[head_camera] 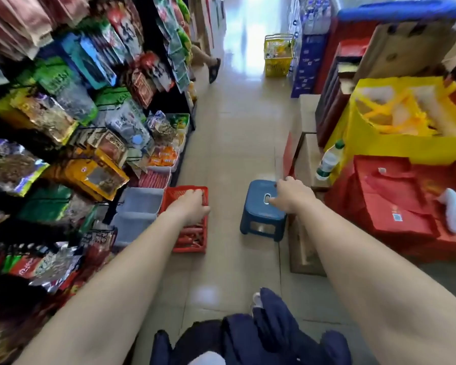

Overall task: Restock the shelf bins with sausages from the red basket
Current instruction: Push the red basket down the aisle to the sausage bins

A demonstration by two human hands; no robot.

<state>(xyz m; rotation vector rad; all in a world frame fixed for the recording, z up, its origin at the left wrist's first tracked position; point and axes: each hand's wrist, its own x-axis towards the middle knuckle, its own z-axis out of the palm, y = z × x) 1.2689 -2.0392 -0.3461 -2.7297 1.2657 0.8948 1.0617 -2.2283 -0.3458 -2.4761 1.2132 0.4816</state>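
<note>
Left hand (191, 205), grip indiscernible, above red slatted plastic basket (190, 249) of sausages (192, 235); right hand (291, 196) fingers hook small blue plastic stool (256, 191).

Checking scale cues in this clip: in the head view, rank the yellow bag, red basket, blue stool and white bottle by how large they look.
Largest to smallest:
1. yellow bag
2-3. red basket and blue stool look about alike, so they are not ranked
4. white bottle, clearly smallest
</note>
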